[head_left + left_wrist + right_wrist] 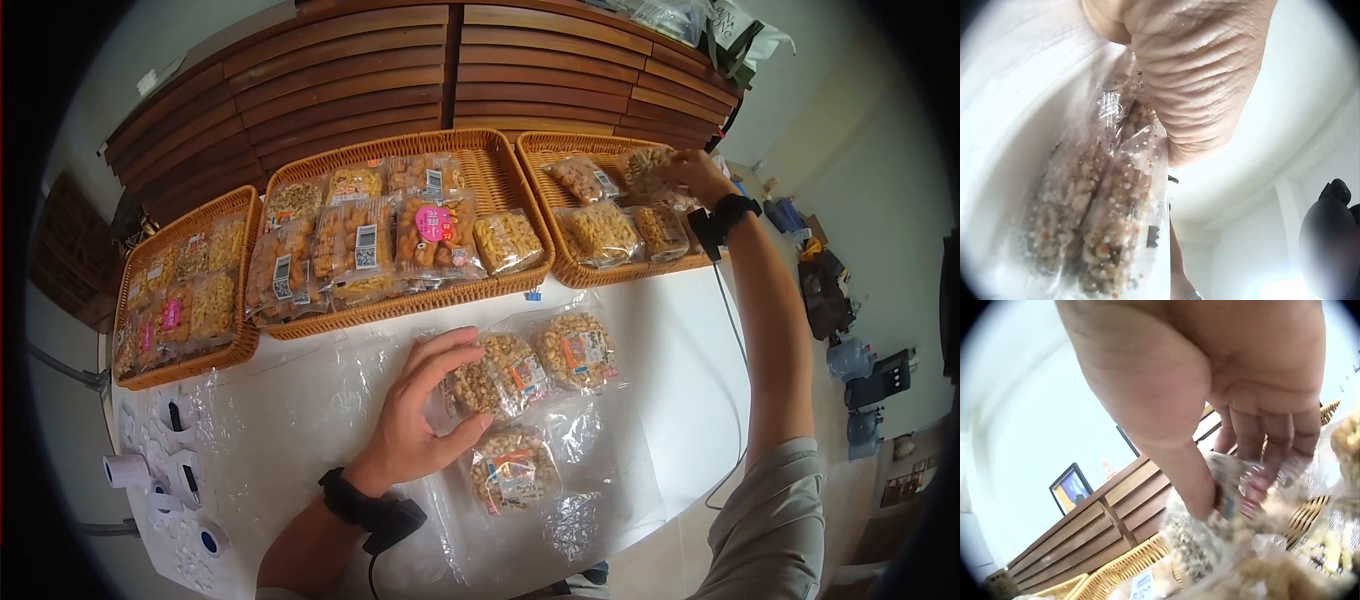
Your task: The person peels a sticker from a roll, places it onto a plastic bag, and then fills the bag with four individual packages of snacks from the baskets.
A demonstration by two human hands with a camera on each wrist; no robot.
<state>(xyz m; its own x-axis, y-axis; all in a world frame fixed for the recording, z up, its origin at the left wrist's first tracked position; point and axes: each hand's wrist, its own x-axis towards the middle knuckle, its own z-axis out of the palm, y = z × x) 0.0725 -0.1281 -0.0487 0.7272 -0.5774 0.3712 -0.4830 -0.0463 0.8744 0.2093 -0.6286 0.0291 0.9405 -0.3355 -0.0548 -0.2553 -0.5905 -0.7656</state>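
Observation:
My left hand rests over the white table beside a clear-wrapped snack packet, its fingers and thumb spread around the packet's left end. Right of that packet lies another labelled packet, and a third packet is just below. In the left wrist view, wrapped clusters stand close under the palm. My right hand reaches into the right wicker basket and pinches a clear snack packet between thumb and fingers. The right wrist view shows this packet tilted above other packets.
A middle basket and a left basket hold several wrapped snacks. Clear plastic film covers part of the table. White rolls lie at the left edge. Behind stands a slatted wooden cabinet. A cable trails from the right wrist.

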